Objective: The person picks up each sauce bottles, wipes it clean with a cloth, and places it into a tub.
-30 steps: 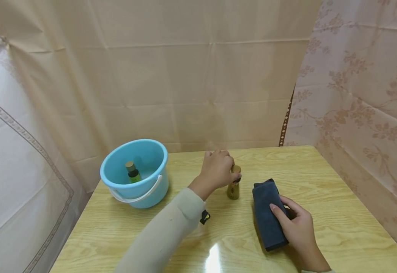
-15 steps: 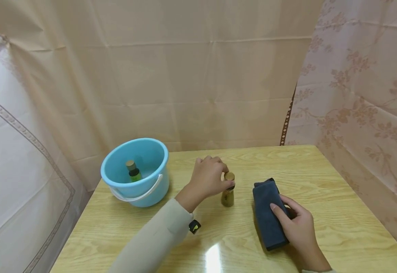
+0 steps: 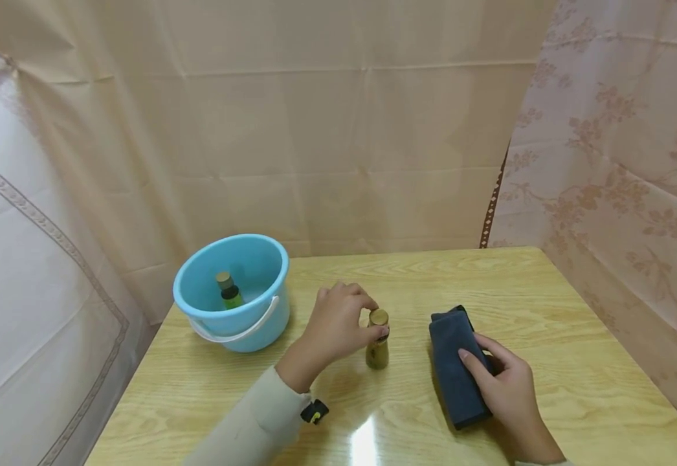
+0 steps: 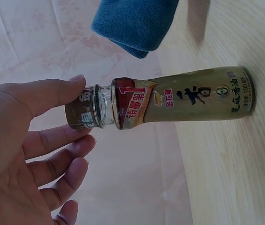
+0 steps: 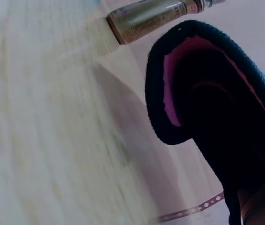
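Left hand (image 3: 338, 323): forearm in a pale sleeve reaches in from the lower centre, wrist slightly bent. Thumb and fingertips (image 4: 71, 86) pinch at the top of a small bottle (image 3: 377, 340); the other fingers are loosely curled beside it.

Right hand (image 3: 504, 388): back of hand up, fingers wrapped round a folded cloth (image 3: 454, 366). Thumb position appears tucked underneath, not clearly visible.
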### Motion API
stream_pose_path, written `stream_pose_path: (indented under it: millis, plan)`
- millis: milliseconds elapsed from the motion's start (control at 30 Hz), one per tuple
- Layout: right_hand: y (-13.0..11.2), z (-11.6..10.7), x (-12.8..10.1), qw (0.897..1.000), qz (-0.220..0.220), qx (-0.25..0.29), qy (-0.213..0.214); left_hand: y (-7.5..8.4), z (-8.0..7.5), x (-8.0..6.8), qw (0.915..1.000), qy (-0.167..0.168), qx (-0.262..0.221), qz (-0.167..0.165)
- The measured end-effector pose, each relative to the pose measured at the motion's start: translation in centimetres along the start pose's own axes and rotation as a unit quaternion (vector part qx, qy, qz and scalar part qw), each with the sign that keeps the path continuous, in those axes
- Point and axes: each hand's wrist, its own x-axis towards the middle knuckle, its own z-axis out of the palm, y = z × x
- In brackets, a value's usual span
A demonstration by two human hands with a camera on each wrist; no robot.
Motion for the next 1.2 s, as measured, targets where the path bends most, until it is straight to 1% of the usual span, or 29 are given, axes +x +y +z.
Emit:
stream_pose_path:
  millis: [100, 200, 367, 433, 533, 600, 733, 833, 1000, 1200]
  plan:
    - [0.0, 0.1, -0.1, 1.0, -0.001, 0.0, -0.005, -0.1, 0.2, -0.8, 0.9999, 0.005, -0.016, 0.001]
    - [-0.1, 0.3, -0.2, 1.0, -0.015, 0.005, -0.008, -0.3, 0.3, -1.5, 0.9995, 0.014, -0.03, 0.003]
    - [-1.0, 0.8, -0.3, 0.998, -0.07, -0.007, 0.006, -0.6, 0.4, -2.2, 0.9973, 0.026, -0.068, 0.005]
    - [-1.5, 1.1, -0.2, 0.996, -0.09, -0.004, 0.01, -1.0, 0.5, -2.3, 0.9955, 0.037, -0.087, 0.003]
    - [-2.4, 1.4, -0.3, 0.994, -0.111, 0.009, 0.002, -1.5, 0.7, -2.5, 0.9924, 0.059, -0.108, 0.002]
    - [-2.9, 1.6, -0.2, 0.992, -0.127, 0.006, -0.005, -1.7, 0.9, -2.6, 0.9909, 0.071, -0.114, 0.005]
    - [-4.2, 2.0, 0.1, 0.989, -0.147, -0.014, -0.015, -1.8, 1.1, -2.6, 0.9892, 0.087, -0.117, 0.015]
    - [-5.2, 2.5, 0.7, 0.988, -0.151, -0.021, -0.017, -1.6, 1.1, -2.6, 0.9882, 0.102, -0.113, 0.016]
    - [-6.4, 4.0, 1.4, 0.989, -0.149, 0.005, -0.02, -1.3, 1.2, -2.6, 0.9877, 0.117, -0.103, 0.009]
    - [-6.0, 5.5, 0.8, 0.987, -0.146, 0.062, -0.005, -1.1, 1.2, -2.7, 0.9899, 0.11, -0.089, 0.006]
